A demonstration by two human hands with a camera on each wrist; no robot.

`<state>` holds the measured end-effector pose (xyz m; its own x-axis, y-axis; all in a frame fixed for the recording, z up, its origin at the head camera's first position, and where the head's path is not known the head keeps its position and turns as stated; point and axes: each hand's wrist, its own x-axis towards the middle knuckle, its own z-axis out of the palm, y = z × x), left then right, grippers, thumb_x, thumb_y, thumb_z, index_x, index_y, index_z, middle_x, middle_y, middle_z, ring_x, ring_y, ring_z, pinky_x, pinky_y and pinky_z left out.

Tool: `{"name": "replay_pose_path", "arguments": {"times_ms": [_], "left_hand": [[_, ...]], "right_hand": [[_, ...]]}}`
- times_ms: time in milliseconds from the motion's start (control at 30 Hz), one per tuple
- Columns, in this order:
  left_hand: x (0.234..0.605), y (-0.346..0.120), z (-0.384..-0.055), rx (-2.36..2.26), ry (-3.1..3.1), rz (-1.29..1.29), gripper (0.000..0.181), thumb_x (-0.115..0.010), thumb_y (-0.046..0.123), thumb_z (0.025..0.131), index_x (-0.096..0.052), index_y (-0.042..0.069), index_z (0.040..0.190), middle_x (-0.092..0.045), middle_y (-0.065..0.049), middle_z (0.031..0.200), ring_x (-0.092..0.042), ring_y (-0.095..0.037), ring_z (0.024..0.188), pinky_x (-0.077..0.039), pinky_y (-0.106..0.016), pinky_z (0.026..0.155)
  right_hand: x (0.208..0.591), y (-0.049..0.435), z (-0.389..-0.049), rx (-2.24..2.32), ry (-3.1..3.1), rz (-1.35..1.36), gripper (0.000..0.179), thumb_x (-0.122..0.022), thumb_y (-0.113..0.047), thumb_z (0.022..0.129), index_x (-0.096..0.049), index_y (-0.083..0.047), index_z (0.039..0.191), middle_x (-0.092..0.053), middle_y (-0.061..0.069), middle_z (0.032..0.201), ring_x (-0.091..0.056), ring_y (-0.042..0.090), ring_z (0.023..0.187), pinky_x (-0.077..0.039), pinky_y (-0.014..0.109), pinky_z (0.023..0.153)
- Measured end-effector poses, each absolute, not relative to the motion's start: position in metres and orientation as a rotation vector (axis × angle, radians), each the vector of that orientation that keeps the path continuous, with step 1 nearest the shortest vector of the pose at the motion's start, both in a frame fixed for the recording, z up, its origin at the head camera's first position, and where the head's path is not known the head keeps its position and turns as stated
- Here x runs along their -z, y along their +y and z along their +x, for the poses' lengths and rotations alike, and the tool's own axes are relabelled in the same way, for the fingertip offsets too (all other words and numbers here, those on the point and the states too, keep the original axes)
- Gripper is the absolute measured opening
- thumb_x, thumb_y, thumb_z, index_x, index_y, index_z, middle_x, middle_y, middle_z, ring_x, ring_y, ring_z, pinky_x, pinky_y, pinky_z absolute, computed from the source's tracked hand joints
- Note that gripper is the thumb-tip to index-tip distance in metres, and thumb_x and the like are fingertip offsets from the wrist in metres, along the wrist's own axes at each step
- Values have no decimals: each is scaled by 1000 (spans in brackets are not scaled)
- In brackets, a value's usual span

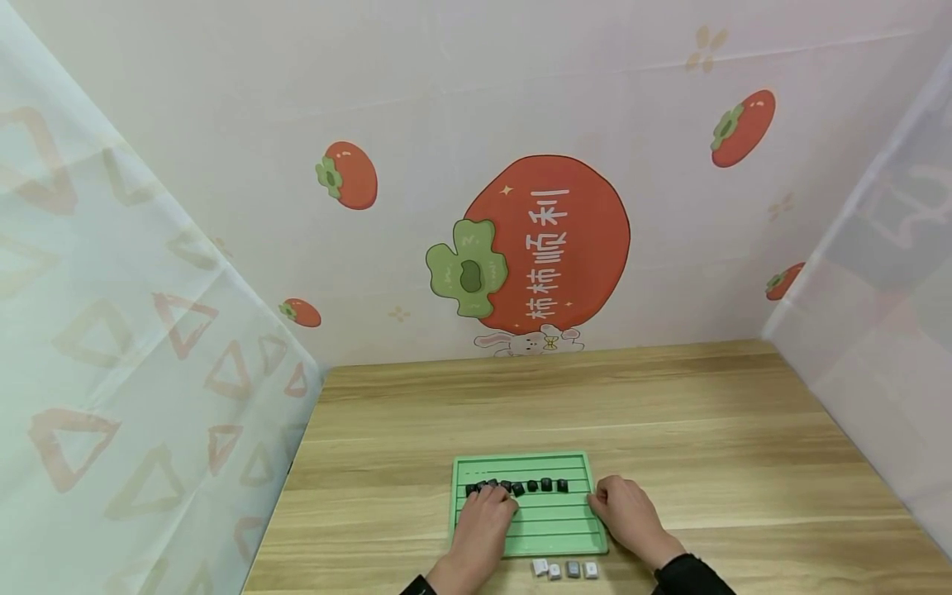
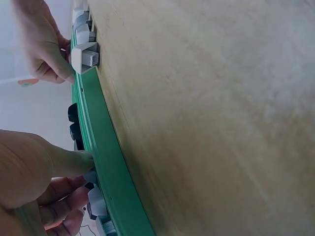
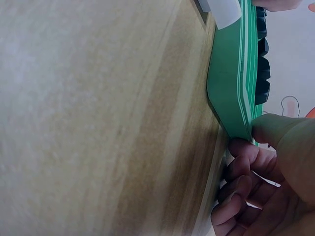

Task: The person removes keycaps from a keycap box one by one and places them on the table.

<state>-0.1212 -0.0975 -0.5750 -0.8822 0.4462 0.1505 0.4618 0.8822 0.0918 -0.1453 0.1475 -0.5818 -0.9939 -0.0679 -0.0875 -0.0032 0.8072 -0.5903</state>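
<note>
A green ridged tray lies on the table, with a row of black keycaps across its upper half. My left hand reaches over the tray's left side, covering part of that row. In the left wrist view its thumb and curled fingers close around a small dark keycap; the hand partly hides it. Paler keycaps sit beside those fingers. At the tray's right edge, my right hand pinches the rim between thumb and index finger, as the right wrist view shows.
Several white and grey keycaps lie in a line on the wooden table, just in front of the tray. Printed fabric walls stand behind the table and along both sides.
</note>
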Motion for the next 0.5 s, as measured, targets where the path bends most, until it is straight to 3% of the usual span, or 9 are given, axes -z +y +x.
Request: {"name": "replay_pose_path", "arguments": {"times_ms": [500], "left_hand": [[571,-96,-122,211,-2915,-698,14,-78,8,83,-79,16,94,-71,3,93,-60,-12,85,-48,-28,71]], "right_hand": [[583,148,-146,945,2882,-60,51,-70,-13,92,-34,-18,57,-23,-7,55,-26,9,52,-20,21,54]]}}
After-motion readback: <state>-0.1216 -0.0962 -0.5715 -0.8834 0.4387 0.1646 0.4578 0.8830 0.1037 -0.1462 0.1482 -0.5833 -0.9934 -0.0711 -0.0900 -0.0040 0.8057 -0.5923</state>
